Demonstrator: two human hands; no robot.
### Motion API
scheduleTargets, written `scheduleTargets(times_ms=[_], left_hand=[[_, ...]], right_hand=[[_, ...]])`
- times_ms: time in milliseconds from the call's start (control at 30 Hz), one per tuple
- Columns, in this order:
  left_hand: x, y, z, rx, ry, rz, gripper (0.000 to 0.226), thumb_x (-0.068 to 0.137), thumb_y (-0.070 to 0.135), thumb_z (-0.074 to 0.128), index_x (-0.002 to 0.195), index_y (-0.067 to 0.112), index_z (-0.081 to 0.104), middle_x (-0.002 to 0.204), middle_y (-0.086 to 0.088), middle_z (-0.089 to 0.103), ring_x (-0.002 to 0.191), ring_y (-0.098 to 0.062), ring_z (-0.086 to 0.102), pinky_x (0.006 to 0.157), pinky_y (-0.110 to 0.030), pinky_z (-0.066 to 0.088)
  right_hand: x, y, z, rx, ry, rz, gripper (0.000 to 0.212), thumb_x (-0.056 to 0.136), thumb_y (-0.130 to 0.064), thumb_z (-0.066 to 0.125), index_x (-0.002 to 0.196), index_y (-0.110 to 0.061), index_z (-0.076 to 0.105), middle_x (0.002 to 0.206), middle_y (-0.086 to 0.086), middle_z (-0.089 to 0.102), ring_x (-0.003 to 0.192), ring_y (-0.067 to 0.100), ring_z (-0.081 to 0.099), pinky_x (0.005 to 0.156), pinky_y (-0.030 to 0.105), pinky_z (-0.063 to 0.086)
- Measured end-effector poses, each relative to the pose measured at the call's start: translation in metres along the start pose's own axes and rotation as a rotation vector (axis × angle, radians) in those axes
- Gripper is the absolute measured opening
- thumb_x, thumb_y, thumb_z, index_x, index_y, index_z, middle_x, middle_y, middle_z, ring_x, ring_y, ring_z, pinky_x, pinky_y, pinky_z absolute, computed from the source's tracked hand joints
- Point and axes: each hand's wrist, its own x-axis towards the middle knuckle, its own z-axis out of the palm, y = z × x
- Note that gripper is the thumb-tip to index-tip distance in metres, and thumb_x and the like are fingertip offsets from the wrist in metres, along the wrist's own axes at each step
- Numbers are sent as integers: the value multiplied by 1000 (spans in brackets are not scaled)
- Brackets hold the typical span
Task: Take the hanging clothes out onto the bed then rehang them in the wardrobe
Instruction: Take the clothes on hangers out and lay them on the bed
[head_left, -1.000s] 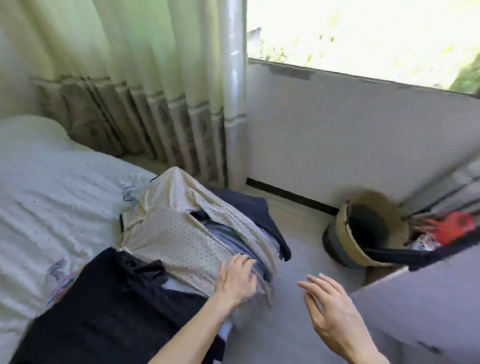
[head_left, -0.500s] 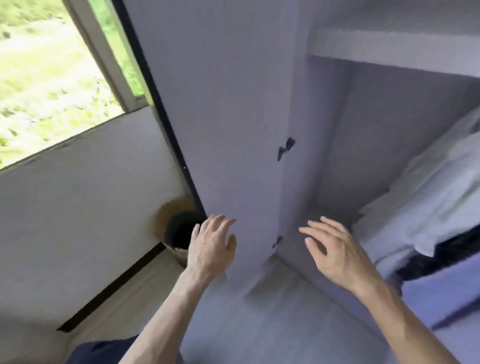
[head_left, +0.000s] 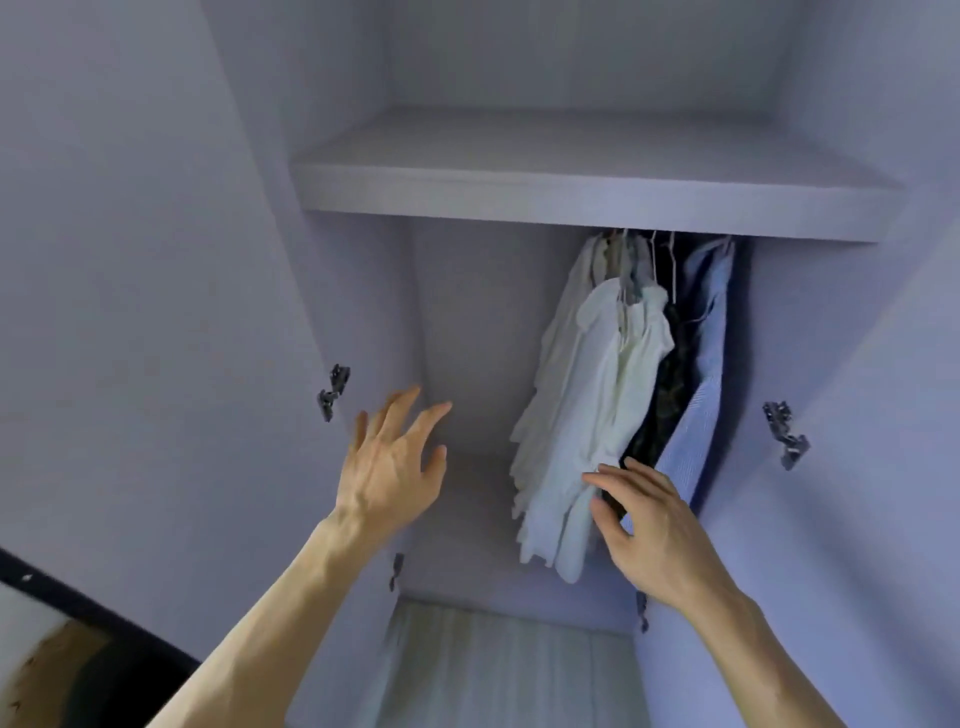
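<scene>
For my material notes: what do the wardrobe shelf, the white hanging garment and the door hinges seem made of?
Wardrobe shelf: seemingly painted or laminated board, matte pale lilac-grey, flat with no visible grain. White garment: thin soft cloth, hanging in limp folds; fibre unclear. Door hinges: probably dark metal, though blurred.

White, dark, blue clothes (head_left: 597, 415) hanging bunched right inside wardrobe (head_left: 571, 176).

Pale lilac wardrobe (head_left: 156, 260); white shirts (head_left: 587, 415); dark patterned garment (head_left: 667, 395); blue finely striped shirt (head_left: 701, 395); black hinges (head_left: 332, 389).
</scene>
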Motion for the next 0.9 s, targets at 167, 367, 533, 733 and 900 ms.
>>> scheduleTargets(times_ms=[167, 367, 533, 733, 900], left_hand=[[94, 22, -37, 80, 163, 134, 66, 93, 34, 62, 153, 29, 35, 164, -11, 16, 148, -34, 23, 115, -65, 24], [211, 41, -69, 122, 295, 135, 69, 99, 46, 47, 159, 36, 13, 168, -2, -4, 154, -28, 1, 120, -59, 5], [273, 45, -46, 142, 211, 39, 62, 103, 54, 26, 157, 43, -4, 167, 5, -10, 154, -23, -11, 122, -59, -1], [295, 38, -8, 161, 348, 11, 72, 98, 65, 20, 154, 40, -17, 166, -2, -11, 152, -27, -20, 118, -66, -3], [302, 33, 0, 163, 403, 41, 74, 97, 65, 22, 158, 35, -7, 166, -5, -6, 152, -28, -15, 117, -67, -3]], right_hand=[[38, 15, -17, -6, 10, 39, 41, 99, -33, 52, 140, -29, 51, 143, -16, 50, 145, 12, 27, 113, 33, 34], [127, 33, -40, -67, -50, 74, 60, 101, -42, 43, 154, -21, 24, 153, -5, 36, 143, 16, 28, 111, 31, 36], [206, 47, -52, -157, -61, 108, 63, 101, -43, 40, 155, -18, 20, 158, -2, 30, 140, 23, 35, 105, 39, 42], [279, 70, -34, -120, -45, 202, 56, 101, -42, 42, 148, -13, 30, 139, 6, 48, 122, 25, 55, 86, 39, 52], [317, 79, -19, -66, 6, 242, 27, 96, -31, 53, 114, -12, 54, 94, 3, 65, 82, 20, 64, 60, 28, 49]])
